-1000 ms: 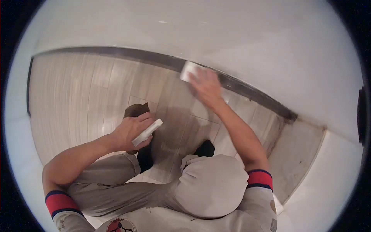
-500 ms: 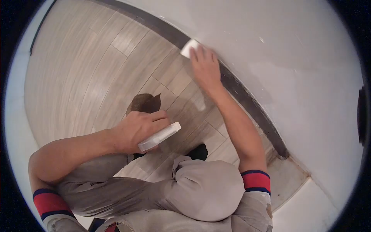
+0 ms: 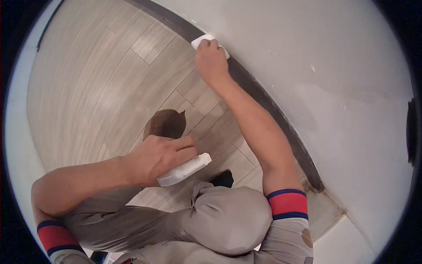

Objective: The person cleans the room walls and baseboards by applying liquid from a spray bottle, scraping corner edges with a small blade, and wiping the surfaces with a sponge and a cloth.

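Note:
My left hand is wrapped round a translucent white bottle, held low in front of my knees. Farther up, my right hand presses a white cloth or pad against the dark baseboard at the foot of the wall. The fingers lie over the pad and cover part of it. Just beyond my left hand, a brown object rests on the floor.
The pale wall rises on the right, with small white marks on it. Wood-look floor tiles spread to the left. A stained corner lies at the lower right, where the baseboard ends.
My right hand has moved up and to the left along the baseboard with the white pad. My left hand and the bottle sit slightly lower in view.

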The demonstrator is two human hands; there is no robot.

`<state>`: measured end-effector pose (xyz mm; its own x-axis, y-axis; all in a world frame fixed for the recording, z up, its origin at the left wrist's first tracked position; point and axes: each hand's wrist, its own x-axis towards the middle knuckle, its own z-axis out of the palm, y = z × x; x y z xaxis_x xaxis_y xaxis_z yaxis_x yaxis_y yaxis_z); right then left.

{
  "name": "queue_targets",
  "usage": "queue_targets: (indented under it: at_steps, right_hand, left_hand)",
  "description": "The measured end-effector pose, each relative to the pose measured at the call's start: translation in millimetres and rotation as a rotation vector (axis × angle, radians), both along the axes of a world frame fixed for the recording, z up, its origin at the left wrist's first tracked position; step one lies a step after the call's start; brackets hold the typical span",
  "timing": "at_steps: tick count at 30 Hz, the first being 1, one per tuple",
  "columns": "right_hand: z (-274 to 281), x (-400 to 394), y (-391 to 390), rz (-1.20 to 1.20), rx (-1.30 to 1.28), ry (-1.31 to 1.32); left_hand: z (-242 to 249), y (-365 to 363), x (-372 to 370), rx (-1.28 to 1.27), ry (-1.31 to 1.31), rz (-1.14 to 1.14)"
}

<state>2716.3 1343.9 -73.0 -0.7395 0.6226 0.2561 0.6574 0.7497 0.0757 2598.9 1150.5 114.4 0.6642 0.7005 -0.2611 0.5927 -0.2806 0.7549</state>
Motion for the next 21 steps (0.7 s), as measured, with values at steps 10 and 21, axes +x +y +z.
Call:
queue_targets:
  at_steps: [10,21]
  right_hand:
    - [48,136,-54,-0.014,-0.110,-0.198]
    - [12,-183,76,0.031,-0.056,0.049]
  left_hand:
    - [26,-10,-10,-0.007,0.017,0.127]
    - [29,5,-8,0.036,-0.075,0.031]
